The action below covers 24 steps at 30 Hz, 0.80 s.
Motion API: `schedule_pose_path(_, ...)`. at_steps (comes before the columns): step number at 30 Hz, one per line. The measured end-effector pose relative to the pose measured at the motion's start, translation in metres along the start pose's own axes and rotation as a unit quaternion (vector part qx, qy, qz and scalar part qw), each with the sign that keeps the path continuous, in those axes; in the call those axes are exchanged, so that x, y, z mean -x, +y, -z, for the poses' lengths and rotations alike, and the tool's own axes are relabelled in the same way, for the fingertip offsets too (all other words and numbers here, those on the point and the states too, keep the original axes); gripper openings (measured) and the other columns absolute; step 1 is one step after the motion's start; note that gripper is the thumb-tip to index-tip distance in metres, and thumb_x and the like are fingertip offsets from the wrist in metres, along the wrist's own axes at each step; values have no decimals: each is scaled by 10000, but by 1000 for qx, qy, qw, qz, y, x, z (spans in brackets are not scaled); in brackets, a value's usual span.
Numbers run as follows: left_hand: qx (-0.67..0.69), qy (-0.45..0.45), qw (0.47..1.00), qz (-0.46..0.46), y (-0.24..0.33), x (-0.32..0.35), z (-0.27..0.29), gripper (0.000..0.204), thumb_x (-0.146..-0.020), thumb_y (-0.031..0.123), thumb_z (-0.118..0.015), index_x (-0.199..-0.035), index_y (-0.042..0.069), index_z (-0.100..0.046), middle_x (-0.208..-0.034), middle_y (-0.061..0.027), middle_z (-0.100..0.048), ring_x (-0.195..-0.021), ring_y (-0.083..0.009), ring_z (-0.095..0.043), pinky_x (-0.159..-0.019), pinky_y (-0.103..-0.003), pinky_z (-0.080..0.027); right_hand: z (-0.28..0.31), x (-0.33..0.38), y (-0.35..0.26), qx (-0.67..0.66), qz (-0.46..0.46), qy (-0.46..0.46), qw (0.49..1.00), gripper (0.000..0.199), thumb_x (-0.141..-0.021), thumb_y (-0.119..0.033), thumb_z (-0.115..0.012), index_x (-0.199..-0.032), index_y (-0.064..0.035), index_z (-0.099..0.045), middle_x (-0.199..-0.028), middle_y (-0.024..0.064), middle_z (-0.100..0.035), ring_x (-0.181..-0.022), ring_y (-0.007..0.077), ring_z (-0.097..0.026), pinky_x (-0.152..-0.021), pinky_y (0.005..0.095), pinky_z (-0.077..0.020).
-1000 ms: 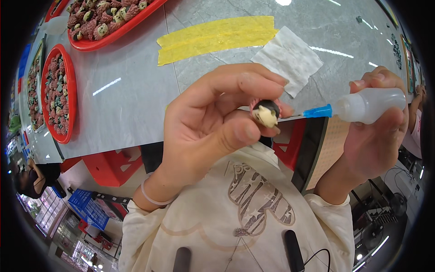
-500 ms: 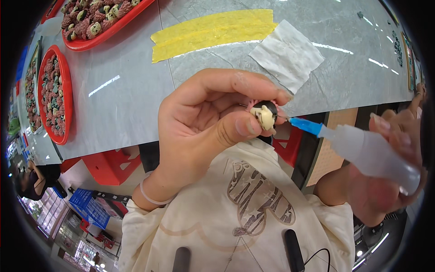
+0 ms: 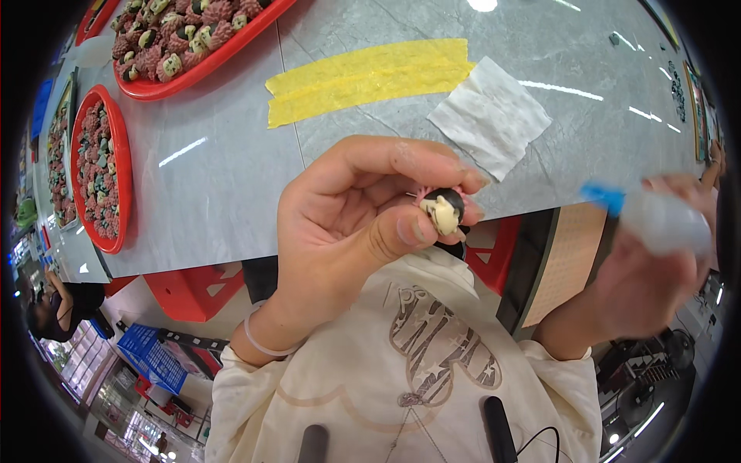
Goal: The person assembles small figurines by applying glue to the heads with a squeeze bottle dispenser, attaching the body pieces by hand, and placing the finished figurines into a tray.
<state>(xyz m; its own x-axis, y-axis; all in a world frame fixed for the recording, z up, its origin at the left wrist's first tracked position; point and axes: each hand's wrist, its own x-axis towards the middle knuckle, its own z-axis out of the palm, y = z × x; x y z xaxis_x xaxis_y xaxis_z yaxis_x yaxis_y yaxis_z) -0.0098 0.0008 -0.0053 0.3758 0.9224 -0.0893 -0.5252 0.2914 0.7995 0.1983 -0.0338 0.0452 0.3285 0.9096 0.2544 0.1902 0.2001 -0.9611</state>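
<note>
Between the thumb and fingertips of my left hand [image 3: 340,216] is a small figurine head [image 3: 444,212], cream-faced with black hair and a pink ruffled part behind it. My right hand [image 3: 648,285], smeared by motion, grips a translucent white squeeze bottle [image 3: 665,222] with a blue nozzle [image 3: 603,197]. The nozzle points left and stands well apart from the figurine head. Both hands are raised in front of my body, at the near edge of the grey table [image 3: 216,201].
Far left, a red tray [image 3: 224,58] holds many similar pink and cream heads. Beside it, a red oval tray [image 3: 123,174] carries small pink and green pieces. Yellow tape strips [image 3: 370,81] and a white cloth or tissue [image 3: 494,116] lie beyond my hands. A red stool [image 3: 189,293] stands below the table edge.
My right hand has drawn the squeeze bottle up and to the right, taking the nozzle away from the figurine head. My left hand keeps its hold; the whole view has shifted slightly.
</note>
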Motion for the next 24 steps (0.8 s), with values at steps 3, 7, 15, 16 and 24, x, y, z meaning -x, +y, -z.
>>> schedule_pose_path(3, 38, -15, 999, -2, -1, -1, 0, 251, -739, 128, -564, -911, -12, -447, -909, -158, -491, -742, -180, -531, -597, -221, -442, -9, -24, 27, -44, 44, -84, 994, 334, -698, -59, -562, -964, 44, -390, -913, 190, -478, -820, 271, -524, -682, 245, -414)
schedule_pose_path(7, 35, -5, 999, -13, -3, -3, 1, 205, -745, 62, -541, -898, -41, -452, -910, -179, -499, -768, -193, -537, -637, -257, -466, -22, -44, 56, 130, 91, -86, 984, 387, -655, 78, -565, -989, 3, -383, -885, 132, -528, -823, 196, -517, -719, 258, -401)
schedule_pose_path(15, 3, 32, 999, -11, 10, -7, -3, 228, -731, 129, -577, -867, -6, -454, -858, -146, -486, -722, -185, -539, -564, -240, -467, 15, -89, 57, 295, 102, -48, 949, 177, -687, 22, -525, -863, 12, -520, -795, 50, -535, -712, 120, -500, -676, 225, -410)
schedule_pose_path(16, -13, 38, 999, 1, 12, -8, -4, 236, -731, 152, -582, -864, 20, -439, -854, -117, -466, -705, -162, -516, -541, -199, -435, 22, -102, 60, 329, 94, -21, 939, 162, -705, -1, -514, -865, 16, -526, -790, 49, -536, -710, 116, -499, -666, 220, -406)
schedule_pose_path(24, 9, 13, 1000, 0, 11, -6, 0, 261, -727, 165, -587, -867, -9, -453, -864, -153, -485, -717, -182, -542, -560, -230, -466, 30, -105, 64, 246, -26, -76, 966, 152, -739, -77, -533, -863, 10, -536, -803, 43, -537, -671, 92, -474, -594, 196, -378)
